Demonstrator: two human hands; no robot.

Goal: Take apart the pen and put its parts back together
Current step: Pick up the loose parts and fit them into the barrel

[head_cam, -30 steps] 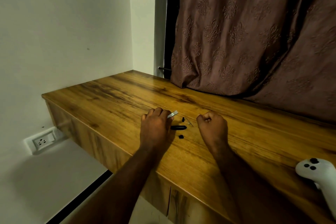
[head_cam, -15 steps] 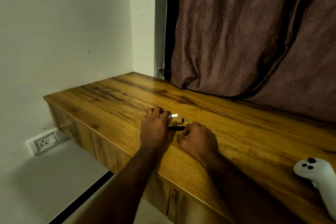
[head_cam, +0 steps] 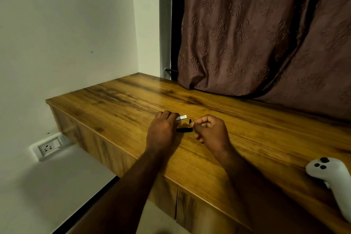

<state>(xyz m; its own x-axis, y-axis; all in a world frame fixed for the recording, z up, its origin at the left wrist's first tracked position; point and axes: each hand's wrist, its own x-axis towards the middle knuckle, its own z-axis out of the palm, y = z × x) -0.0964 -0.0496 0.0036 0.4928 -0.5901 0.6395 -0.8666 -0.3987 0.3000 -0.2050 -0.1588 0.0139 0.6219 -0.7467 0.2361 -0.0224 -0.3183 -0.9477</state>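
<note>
The right hand (head_cam: 211, 132) has lifted off the spot it covered half a second ago. It now sits further right, fingers curled tight, and I cannot tell if they pinch anything. The left hand (head_cam: 163, 133) hasn't moved and still grips the silver pen piece (head_cam: 181, 118). The pen lies in parts on the wooden desk (head_cam: 117, 104). Its black barrel (head_cam: 184, 129) is between the hands, with a small black bit (head_cam: 190, 120) just beyond.

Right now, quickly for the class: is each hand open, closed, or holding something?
Left hand: grips the silver pen part.
Right hand: fingers curled; any hold cannot be told.
</note>
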